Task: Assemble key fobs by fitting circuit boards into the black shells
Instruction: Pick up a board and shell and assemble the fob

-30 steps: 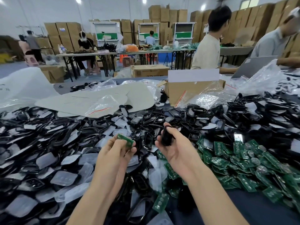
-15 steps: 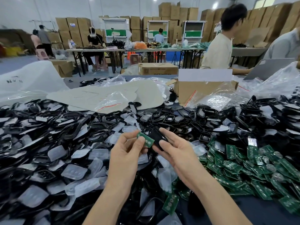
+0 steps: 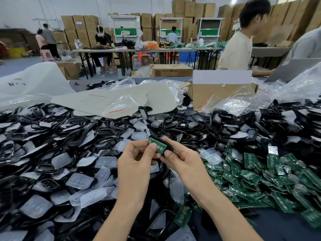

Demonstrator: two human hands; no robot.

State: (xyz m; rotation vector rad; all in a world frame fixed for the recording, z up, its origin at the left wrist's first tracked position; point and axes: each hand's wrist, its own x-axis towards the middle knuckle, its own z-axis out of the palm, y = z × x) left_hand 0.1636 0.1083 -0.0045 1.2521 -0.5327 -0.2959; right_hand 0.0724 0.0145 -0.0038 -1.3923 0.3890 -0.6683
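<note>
A small green circuit board (image 3: 159, 146) lies against the open face of a black shell (image 3: 169, 147) held at the middle of the view. My left hand (image 3: 139, 158) presses the board with thumb and forefinger. My right hand (image 3: 180, 158) grips the shell from the right side, fingers under and beside it. Most of the shell is hidden behind the board and fingers. A heap of loose black shells and frames (image 3: 182, 124) covers the table beyond my hands. A pile of green circuit boards (image 3: 257, 176) lies to the right.
Translucent rubber button pads (image 3: 79, 180) are scattered over black parts on the left. An open cardboard box (image 3: 217, 94) and clear plastic bags (image 3: 121, 103) sit behind the heaps. A person in a cream shirt (image 3: 238, 49) sits at the far right; others work at tables (image 3: 139, 50) behind.
My hands came together: the board in my left hand moved right onto the shell in my right hand, which was apart a second ago. The camera view shifted slightly left.
</note>
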